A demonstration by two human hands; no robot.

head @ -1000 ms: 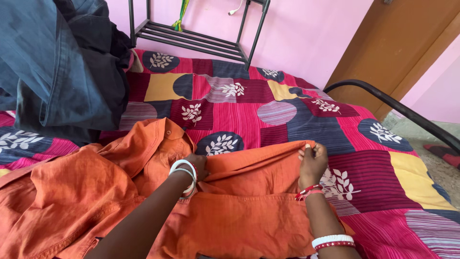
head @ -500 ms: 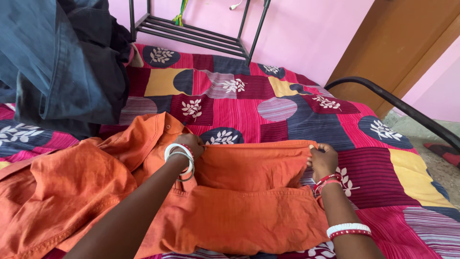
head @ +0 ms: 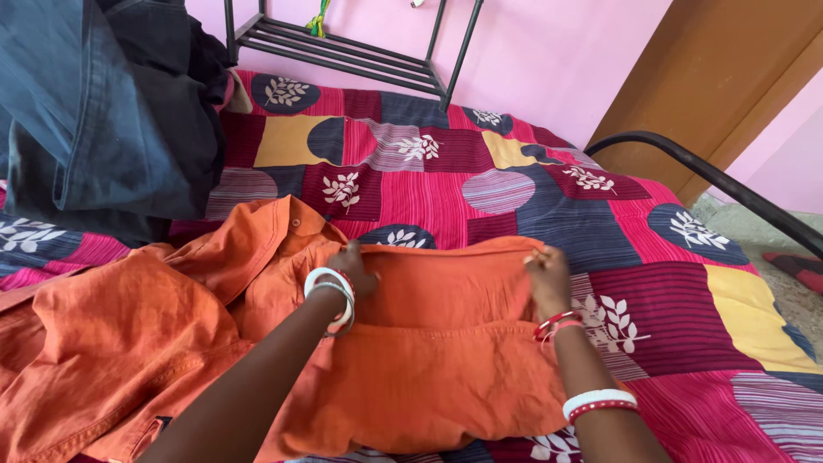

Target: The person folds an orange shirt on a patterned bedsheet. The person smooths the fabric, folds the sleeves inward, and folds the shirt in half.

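Observation:
An orange garment [head: 429,369] lies spread over the bed, with its collar and buttons bunched at the left. My left hand [head: 353,267] pinches the left end of a folded edge of this orange cloth. At the right end of the same fold, my right hand [head: 547,274] grips the fabric. The fold stretches flat between the two hands, lying on a lower layer of the garment. Both wrists wear white and red bangles.
A patchwork bedspread [head: 514,197] in red, navy and yellow covers the bed. Dark blue jeans and dark clothes [head: 103,111] are heaped at the back left. A black metal rack [head: 343,51] stands against the pink wall, and a black bed rail [head: 711,184] curves at the right.
Both hands carried the fold of orange cloth forward and laid it flat. My right hand has moved slightly left, narrowing the fold.

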